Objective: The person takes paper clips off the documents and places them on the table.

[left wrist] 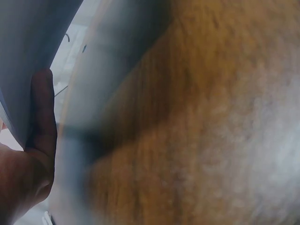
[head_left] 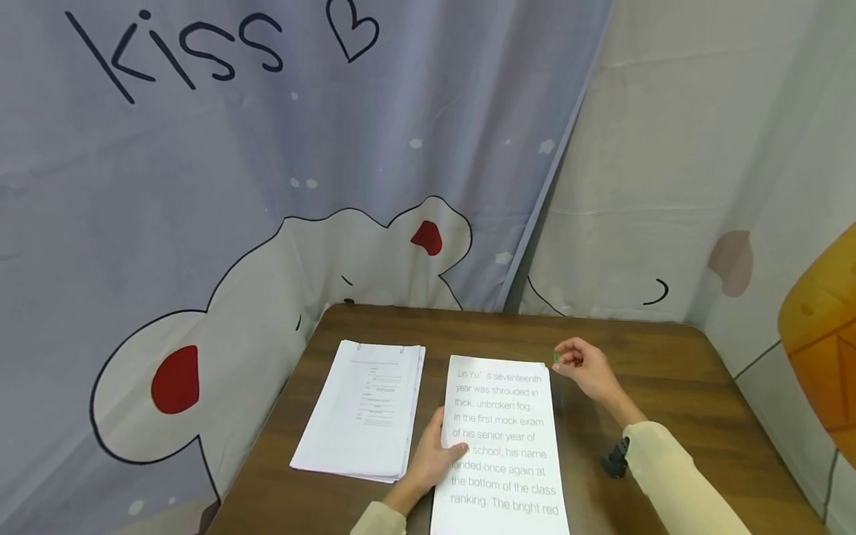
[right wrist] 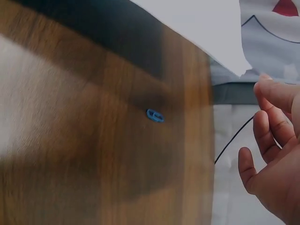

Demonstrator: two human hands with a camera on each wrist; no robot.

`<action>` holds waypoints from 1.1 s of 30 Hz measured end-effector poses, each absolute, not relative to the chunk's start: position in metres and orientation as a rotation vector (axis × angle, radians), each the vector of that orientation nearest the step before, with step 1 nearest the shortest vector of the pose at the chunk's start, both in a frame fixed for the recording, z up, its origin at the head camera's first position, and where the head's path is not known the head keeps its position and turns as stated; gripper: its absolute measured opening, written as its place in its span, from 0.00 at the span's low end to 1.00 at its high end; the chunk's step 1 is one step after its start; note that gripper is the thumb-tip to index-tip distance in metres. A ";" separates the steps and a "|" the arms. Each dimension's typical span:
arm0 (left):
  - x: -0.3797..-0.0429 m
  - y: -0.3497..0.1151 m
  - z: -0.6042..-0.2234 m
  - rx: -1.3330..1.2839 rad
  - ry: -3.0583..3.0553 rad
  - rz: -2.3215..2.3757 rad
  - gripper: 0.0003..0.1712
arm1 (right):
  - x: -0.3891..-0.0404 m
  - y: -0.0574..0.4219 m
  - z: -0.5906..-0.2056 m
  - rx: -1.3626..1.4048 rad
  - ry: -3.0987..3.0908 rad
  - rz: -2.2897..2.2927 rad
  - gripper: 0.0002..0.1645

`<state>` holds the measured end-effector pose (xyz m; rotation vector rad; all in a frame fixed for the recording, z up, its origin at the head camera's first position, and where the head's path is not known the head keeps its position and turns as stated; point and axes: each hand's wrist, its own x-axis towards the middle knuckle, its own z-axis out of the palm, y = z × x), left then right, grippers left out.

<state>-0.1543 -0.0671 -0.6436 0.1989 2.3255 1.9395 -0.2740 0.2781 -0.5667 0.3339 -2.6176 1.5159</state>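
Observation:
My left hand (head_left: 431, 461) holds a printed sheet stack (head_left: 504, 438) by its left edge, thumb on the printed face and fingers behind. In the left wrist view, a finger (left wrist: 44, 112) lies along the underside of the paper. At the stack's top right corner, my right hand (head_left: 588, 369) pinches a small green paper clip (head_left: 556, 357) between thumb and fingertips. The right wrist view shows those fingertips (right wrist: 265, 86) close beside the paper corner (right wrist: 241, 70); the clip is hidden there. Below, a blue paper clip (right wrist: 154, 116) lies on the wooden table.
Left of the held sheets lies another paper stack (head_left: 364, 409), with two clips along its top edge. The brown table (head_left: 628, 342) meets a patterned curtain (head_left: 374, 148) at its back edge. A dark band (head_left: 615, 458) sits at the right wrist.

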 end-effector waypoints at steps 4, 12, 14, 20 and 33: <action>-0.154 -0.067 -0.642 0.180 2.349 1.923 0.46 | -0.271 0.285 -0.571 0.341 -2.630 1.502 0.16; -0.151 -0.067 -0.641 0.153 2.314 1.955 0.47 | -0.269 0.297 -0.586 0.297 -2.690 1.490 0.16; -0.150 -0.068 -0.641 0.149 2.308 1.963 0.47 | -0.268 0.299 -0.591 0.297 -2.716 1.493 0.16; -0.153 -0.070 -0.639 0.173 2.329 1.952 0.45 | -0.265 0.305 -0.603 0.262 -2.759 1.456 0.16; -0.154 -0.069 -0.640 0.168 2.385 1.898 0.45 | -0.253 0.315 -0.619 0.160 -2.904 1.196 0.15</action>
